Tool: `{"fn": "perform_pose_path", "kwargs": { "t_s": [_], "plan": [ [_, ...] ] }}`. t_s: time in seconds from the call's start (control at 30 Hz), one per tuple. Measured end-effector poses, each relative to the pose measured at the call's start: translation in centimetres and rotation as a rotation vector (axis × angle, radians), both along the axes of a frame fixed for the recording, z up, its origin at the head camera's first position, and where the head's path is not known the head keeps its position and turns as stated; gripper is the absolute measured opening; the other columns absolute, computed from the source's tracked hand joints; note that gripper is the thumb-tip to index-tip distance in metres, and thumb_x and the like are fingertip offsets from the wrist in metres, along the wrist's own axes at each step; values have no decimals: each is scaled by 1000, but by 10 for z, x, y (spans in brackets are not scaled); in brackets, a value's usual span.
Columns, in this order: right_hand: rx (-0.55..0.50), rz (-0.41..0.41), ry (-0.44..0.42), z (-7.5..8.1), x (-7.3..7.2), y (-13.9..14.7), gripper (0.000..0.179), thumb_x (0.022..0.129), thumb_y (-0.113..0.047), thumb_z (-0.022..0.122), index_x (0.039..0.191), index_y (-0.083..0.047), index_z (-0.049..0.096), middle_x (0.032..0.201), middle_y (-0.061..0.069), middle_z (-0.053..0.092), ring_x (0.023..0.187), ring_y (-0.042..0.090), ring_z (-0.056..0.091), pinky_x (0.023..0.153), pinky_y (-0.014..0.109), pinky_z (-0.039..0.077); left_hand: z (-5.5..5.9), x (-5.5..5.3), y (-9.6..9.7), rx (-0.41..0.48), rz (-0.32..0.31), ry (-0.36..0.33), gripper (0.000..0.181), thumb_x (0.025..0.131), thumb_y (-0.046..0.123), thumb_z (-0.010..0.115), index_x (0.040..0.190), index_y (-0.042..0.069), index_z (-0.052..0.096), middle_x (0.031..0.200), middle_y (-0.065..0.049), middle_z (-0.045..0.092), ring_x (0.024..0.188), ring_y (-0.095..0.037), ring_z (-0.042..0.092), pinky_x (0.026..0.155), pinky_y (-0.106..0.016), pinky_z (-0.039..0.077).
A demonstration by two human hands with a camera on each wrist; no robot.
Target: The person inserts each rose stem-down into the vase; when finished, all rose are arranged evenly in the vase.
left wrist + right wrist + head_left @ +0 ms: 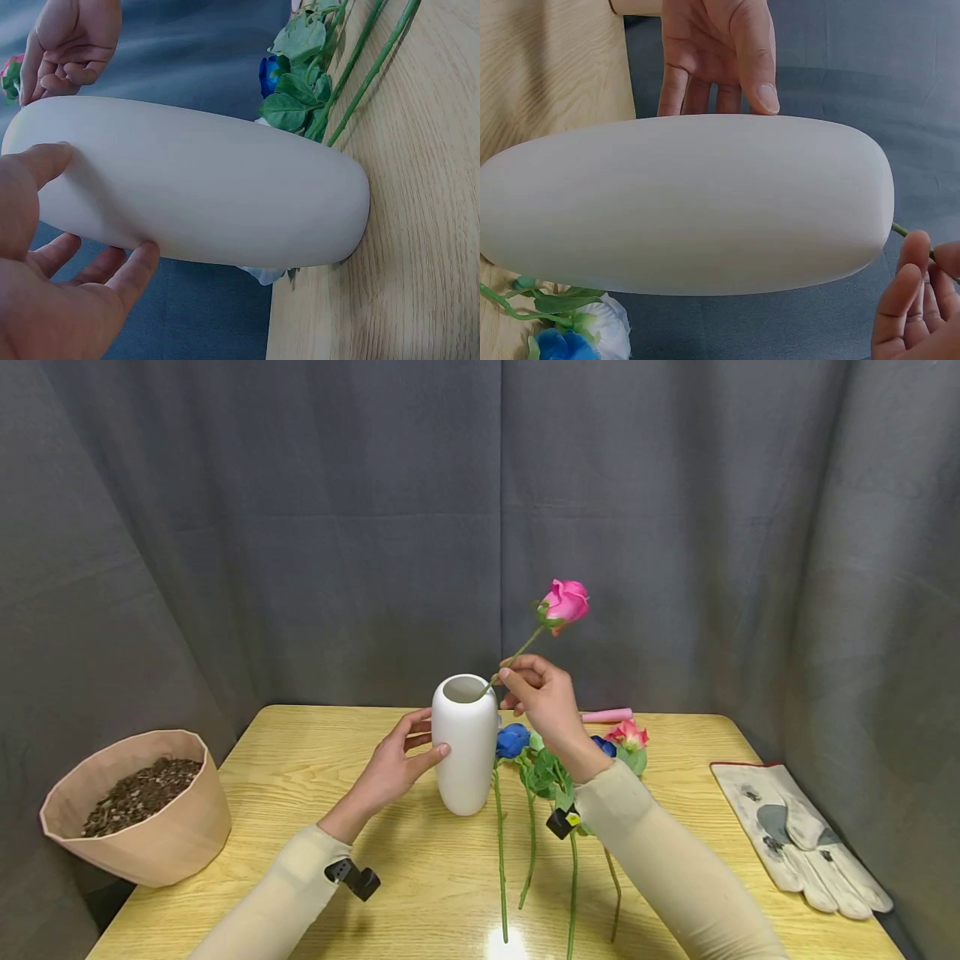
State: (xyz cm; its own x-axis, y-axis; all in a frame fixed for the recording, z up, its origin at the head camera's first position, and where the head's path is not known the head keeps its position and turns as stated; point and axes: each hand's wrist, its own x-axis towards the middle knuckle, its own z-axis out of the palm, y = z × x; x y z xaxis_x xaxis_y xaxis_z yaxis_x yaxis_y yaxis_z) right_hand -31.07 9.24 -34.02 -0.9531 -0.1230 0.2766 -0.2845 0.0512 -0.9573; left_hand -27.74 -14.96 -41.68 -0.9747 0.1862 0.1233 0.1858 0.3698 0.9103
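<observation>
A tall white vase [465, 760] stands upright on the table. My left hand [397, 764] holds it from its left side, thumb at the front and fingers reaching behind; in the left wrist view they touch the vase wall [202, 187]. Between thumb and fingers, my right hand [543, 697] pinches the green stem of a pink rose [566, 602]. The stem's lower end slants into the vase mouth, and the bloom leans up to the right. In the right wrist view the vase [690, 202] hides the stem's tip.
Right of the vase lie several flowers, among them a blue rose [513, 741] and a pink-and-cream bloom [628, 735], their stems towards me. Behind is a pink rod [607, 716]. A pot of soil [202, 810] stands left, gloves [798, 839] lie right. Grey curtains surround the table [300, 752].
</observation>
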Motion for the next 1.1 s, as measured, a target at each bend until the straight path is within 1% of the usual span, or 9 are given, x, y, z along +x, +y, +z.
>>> {"fn": "perform_pose_path", "kwargs": {
  "t_s": [0.07, 0.23, 0.4, 0.57, 0.63, 0.73, 0.8, 1.03, 1.1],
  "plan": [
    [8, 4, 1, -1, -2, -1, 28, 98, -24, 66, 117, -4, 66, 102, 17, 72, 66, 18, 67, 60, 28, 55, 0, 0, 0, 1, -1, 1, 73, 90, 49, 71, 150, 26, 37, 147, -7, 48, 139, -33, 49, 108, -54, 47],
    [40, 16, -5, -6, -5, -5, 24, 96, -24, 68, 114, -7, 69, 86, 1, 69, 67, 21, 66, 56, 24, 51, -1, 0, 0, 6, -5, 4, 72, 90, 48, 71, 150, 26, 37, 147, -7, 49, 139, -33, 49, 107, -54, 48],
    [90, -15, 16, -10, -6, -9, 21, 96, -25, 68, 110, -10, 72, 85, 4, 65, 71, 23, 61, 54, 25, 46, -1, 0, 0, 5, -10, 4, 72, 90, 48, 71, 150, 26, 37, 147, -7, 48, 139, -33, 48, 108, -55, 47],
    [148, -37, 25, -13, -9, -10, 21, 95, -26, 68, 109, -11, 74, 94, 6, 66, 81, 32, 59, 63, 27, 50, -1, -1, 0, -2, -8, 8, 72, 91, 48, 70, 150, 26, 37, 147, -7, 48, 139, -34, 48, 108, -55, 47],
    [163, -43, 13, -14, -10, -9, 21, 95, -26, 68, 109, -11, 74, 97, 7, 67, 84, 31, 60, 66, 27, 52, -1, -1, 0, -2, -6, 9, 71, 91, 48, 70, 150, 26, 37, 147, -7, 48, 139, -34, 49, 108, -55, 47],
    [173, -40, 2, -16, -9, -6, 22, 95, -27, 68, 110, -11, 74, 101, 9, 69, 83, 26, 61, 66, 27, 53, -1, -2, 0, -1, -5, 9, 71, 91, 48, 70, 150, 26, 37, 147, -7, 49, 139, -34, 49, 108, -54, 47],
    [181, -32, -9, -19, -8, -3, 23, 96, -27, 67, 112, -12, 73, 104, 9, 69, 82, 23, 60, 65, 26, 52, -1, -2, 0, 2, -7, 6, 71, 90, 48, 71, 150, 26, 37, 147, -7, 49, 139, -34, 48, 108, -55, 47],
    [176, 4, -94, -32, -6, 16, 26, 98, -28, 66, 118, -14, 69, 101, 5, 65, 78, 25, 61, 55, 23, 45, -1, -2, 0, -9, -10, -5, 73, 90, 50, 70, 150, 26, 36, 148, -7, 47, 140, -34, 48, 108, -54, 47],
    [178, 6, -106, -34, -6, 21, 27, 98, -31, 65, 119, -15, 68, 100, 5, 65, 75, 21, 62, 53, 22, 44, 0, -2, 0, -12, -5, -10, 74, 89, 52, 70, 150, 26, 36, 149, -7, 47, 140, -34, 47, 108, -54, 47]
  ]
}}
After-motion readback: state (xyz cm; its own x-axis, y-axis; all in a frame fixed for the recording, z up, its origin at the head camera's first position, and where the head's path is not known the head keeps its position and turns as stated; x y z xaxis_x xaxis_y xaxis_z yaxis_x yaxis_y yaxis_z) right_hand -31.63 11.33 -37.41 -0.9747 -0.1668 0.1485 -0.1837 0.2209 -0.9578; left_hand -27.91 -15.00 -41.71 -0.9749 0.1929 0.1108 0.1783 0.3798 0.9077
